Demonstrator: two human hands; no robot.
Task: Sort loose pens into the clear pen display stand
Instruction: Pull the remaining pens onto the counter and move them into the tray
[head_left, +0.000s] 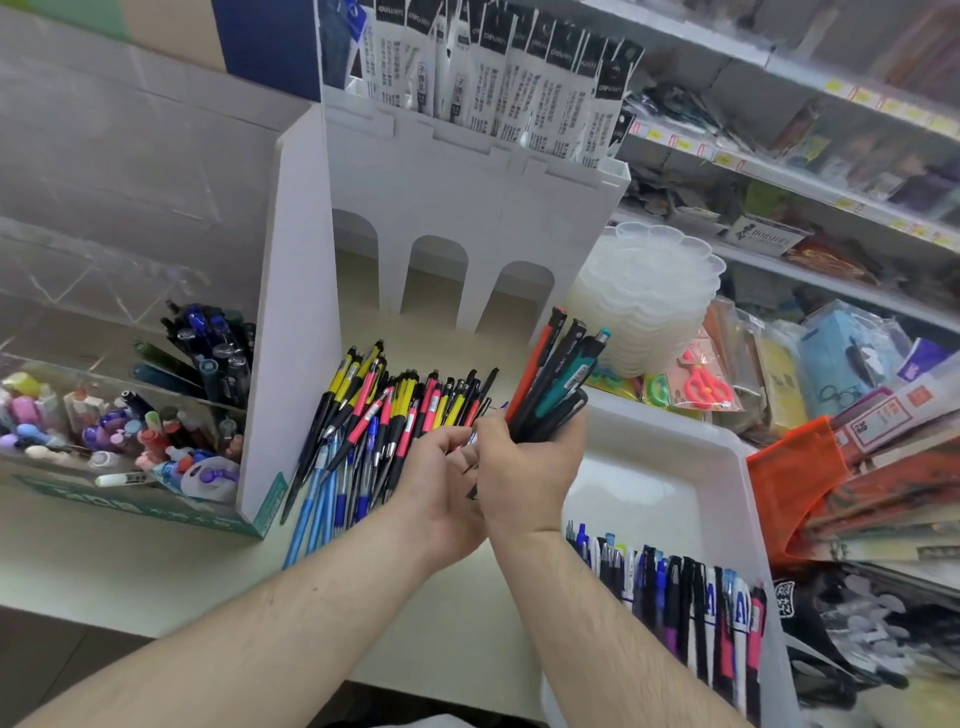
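Note:
My right hand (524, 467) grips a bunch of pens (558, 374), red, black and teal, that fans up and to the right. My left hand (441, 470) sits just left of it, fingers curled toward the lower ends of those pens; whether it pinches one I cannot tell. A pile of loose pens (384, 415), yellow, pink, black and blue, lies on the counter behind my hands. The clear pen display stand (156, 364) stands at the left, with dark blue and green pens upright in its rear compartment and small colourful items in front.
A tall white cardboard display (457, 208) with arched openings and packaged refills stands behind the pile. A white tray (675, 467) at the right holds a row of pens near its front. A stack of clear palettes (654, 291) and crowded shelves fill the right side.

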